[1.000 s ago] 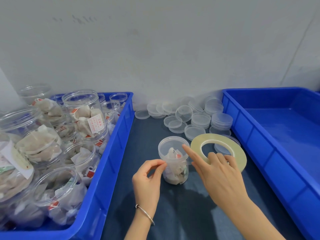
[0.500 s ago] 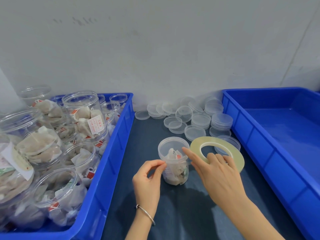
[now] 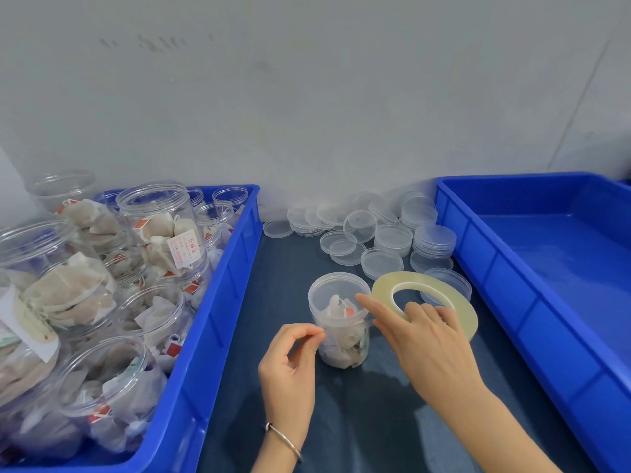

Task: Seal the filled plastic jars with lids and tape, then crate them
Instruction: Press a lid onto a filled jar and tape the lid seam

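A small clear plastic jar (image 3: 341, 322) filled with tea bags stands on the dark table, a clear lid on top. My right hand (image 3: 423, 336) holds a wide roll of clear yellowish tape (image 3: 426, 288) just right of the jar, index finger stretched to the lid's rim. My left hand (image 3: 290, 363) sits left of the jar, thumb and forefinger pinched together close to the jar's side; whether a tape end is between them is too fine to tell.
A blue crate (image 3: 218, 319) on the left is piled with open filled jars (image 3: 160, 230). Another blue crate (image 3: 532, 302) on the right holds nothing. Stacks of clear lids (image 3: 386, 230) lie behind the jar by the wall.
The tape roll has tilted and shifted slightly right and down. Both hands stay almost where they were beside the jar.
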